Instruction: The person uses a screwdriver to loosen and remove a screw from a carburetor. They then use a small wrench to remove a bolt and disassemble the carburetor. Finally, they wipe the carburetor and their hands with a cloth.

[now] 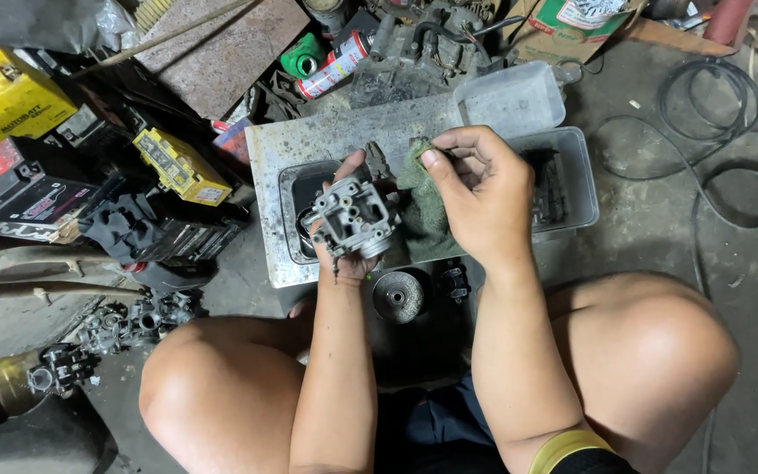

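My left hand (348, 224) had its grip closed around a grey cast-metal carburettor body (354, 215), fingers wrapped from beneath and the thumb up along its far side, the part's open face turned toward me. My right hand (477, 197) pinched a dirty green rag (423, 206) between thumb and bent fingers, the cloth pressed against the carburettor's right side. Both were held just above a scuffed grey metal slab (344, 136) lying on the concrete floor (660, 237), over a small dark rectangular tray (296, 189). A clear plastic tub (572, 175) sat just right of my hand. A round black ribbed disc (397, 297) lay between my knees, near the slab's front edge.
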